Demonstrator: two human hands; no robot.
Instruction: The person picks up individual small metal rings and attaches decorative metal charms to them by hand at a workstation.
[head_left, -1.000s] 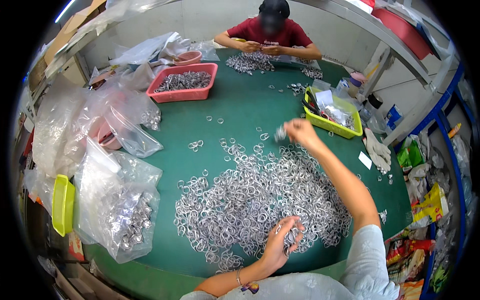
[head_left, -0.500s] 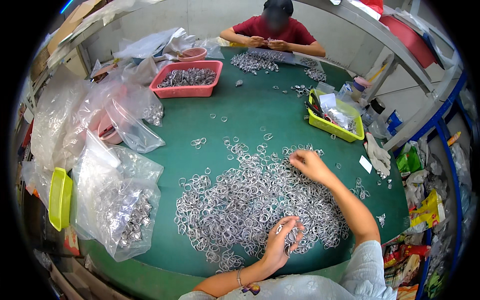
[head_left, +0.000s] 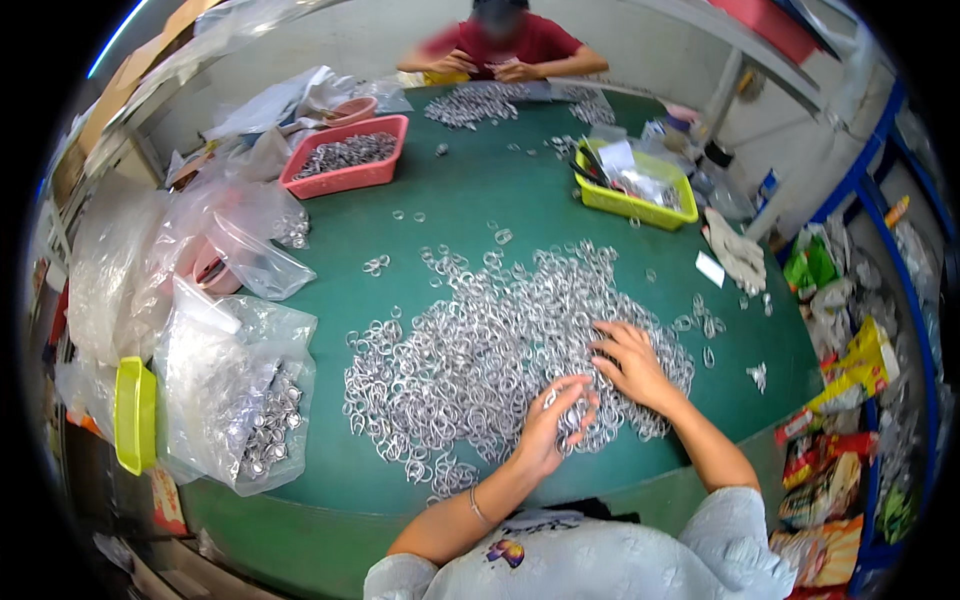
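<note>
A wide heap of small silver metal rings (head_left: 470, 350) lies on the green table (head_left: 460, 210) in front of me. My right hand (head_left: 632, 366) rests palm down on the heap's right side, fingers spread over the rings. Just to its left, my left hand (head_left: 553, 428) sits at the heap's near edge, its fingers curled around a small bunch of rings. The two hands almost touch.
A red tray of rings (head_left: 350, 155) stands at the back left, a yellow-green tray (head_left: 635, 190) at the back right. Clear plastic bags of rings (head_left: 240, 400) crowd the left edge. Another person (head_left: 510, 45) works at the far side. Snack packets (head_left: 850, 380) lie on the right.
My right hand has come back from near the yellow-green tray and dropped onto the heap beside my left hand. The left hand has stayed at the near edge.
</note>
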